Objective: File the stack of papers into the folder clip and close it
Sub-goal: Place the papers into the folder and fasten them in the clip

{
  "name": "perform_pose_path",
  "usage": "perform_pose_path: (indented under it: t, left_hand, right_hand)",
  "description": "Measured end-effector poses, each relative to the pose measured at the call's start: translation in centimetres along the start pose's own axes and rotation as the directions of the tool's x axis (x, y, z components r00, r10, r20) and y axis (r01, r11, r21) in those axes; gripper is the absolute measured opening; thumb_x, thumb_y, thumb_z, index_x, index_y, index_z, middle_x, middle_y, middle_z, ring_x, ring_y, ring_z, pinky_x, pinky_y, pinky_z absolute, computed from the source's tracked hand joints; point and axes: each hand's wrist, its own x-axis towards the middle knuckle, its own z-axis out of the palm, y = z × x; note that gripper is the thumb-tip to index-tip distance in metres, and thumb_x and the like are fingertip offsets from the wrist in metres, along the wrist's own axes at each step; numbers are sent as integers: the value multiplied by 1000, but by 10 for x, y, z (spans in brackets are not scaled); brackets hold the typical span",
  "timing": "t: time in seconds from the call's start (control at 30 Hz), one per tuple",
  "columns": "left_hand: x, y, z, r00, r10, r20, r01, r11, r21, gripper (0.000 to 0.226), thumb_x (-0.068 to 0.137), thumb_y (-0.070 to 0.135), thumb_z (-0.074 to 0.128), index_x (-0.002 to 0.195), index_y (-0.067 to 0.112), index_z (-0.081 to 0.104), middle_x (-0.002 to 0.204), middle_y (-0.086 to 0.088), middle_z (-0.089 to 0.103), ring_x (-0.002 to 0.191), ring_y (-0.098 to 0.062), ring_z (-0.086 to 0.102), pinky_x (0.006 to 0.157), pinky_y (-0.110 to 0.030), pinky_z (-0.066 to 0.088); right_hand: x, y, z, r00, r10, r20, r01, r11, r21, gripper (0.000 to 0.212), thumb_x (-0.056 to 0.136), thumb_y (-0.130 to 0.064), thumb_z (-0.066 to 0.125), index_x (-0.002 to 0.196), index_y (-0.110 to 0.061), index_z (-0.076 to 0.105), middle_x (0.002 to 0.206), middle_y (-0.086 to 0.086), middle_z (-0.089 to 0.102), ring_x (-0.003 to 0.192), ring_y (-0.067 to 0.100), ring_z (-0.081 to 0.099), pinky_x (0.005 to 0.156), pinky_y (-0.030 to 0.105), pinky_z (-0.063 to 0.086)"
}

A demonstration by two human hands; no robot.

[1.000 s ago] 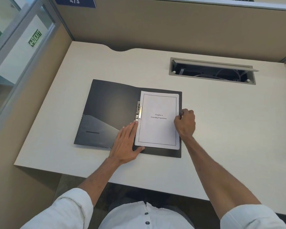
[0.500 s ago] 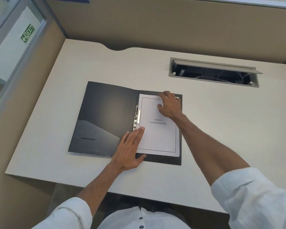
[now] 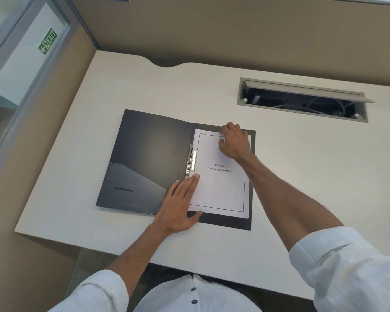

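The clip (image 3: 191, 162) runs twelve-to-six, at twelve o'clock of the flat, spread left hand (image 3: 180, 203); the right hand (image 3: 234, 140), fingers curled, presses the papers (image 3: 221, 188).

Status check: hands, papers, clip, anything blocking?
Left hand flat on stack's lower-left edge; right hand on top edge. Papers on open folder, beside metal clip. Nothing in the way.

White buttoned shirt (image 3: 196, 296), dark buttons, sleeves (image 3: 351, 266) rolled above bare forearms.
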Motion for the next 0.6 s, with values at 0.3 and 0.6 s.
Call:
perform_pose_path:
  t: [0.3,0.6]
  left_hand:
    - [-1,4,-5,1000,-13,11,14,1000,-13,109,96,62,61,178,17,5,186,5,10,172,-18,21,140,-54,24]
    - [-5,11,-12,946,-279,-163,240,945,-221,70,106,50,64,164,18,43,163,0,51,145,-20,55,124,-44,49]
  right_hand:
    - [0,-1,2,1000,-11,5,11,1000,19,46,102,-11,53,147,-15,58,146,10,52,140,32,49,117,47,40]
    - [-40,8,7,942,263,-209,-174,914,367,42,102,-10,56,144,-8,61,144,11,57,138,33,52,110,49,47]
